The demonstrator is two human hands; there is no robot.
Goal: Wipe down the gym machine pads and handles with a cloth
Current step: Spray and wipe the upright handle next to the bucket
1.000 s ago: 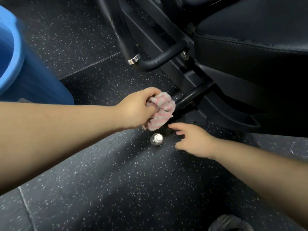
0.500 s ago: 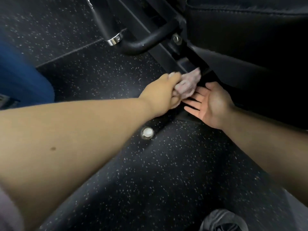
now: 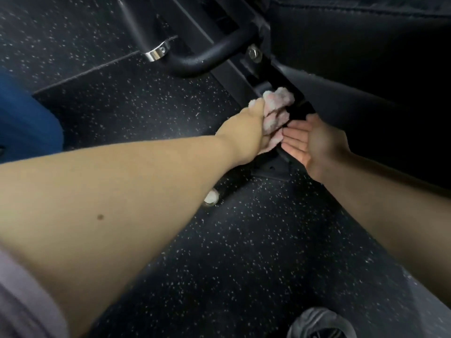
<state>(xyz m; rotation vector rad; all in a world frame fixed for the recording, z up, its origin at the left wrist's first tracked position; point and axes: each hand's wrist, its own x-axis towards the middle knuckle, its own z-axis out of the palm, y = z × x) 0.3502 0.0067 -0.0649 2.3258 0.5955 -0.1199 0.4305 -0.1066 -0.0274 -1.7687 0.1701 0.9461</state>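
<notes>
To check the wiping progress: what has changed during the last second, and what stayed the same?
The left hand moved the pink cloth up along the low black bar, away from its end cap, toward the machine frame. The right hand turned from palm down to palm up, open beside the cloth. The left hand still grips the cloth.

The cloth [image 3: 278,111] is pale pink banded with white. The floor [image 3: 219,252] is near-black, flecked all over with small white specks. The pad [image 3: 366,57] at two o'clock is plain black, as is the curved handle [image 3: 207,62] at twelve, which carries a shiny silver collar [image 3: 157,52]. At nine o'clock the container [image 3: 24,123] is solid blue. The sleeve [image 3: 22,301] at seven is pale lilac; the shoe [image 3: 319,323] at five is grey.
</notes>
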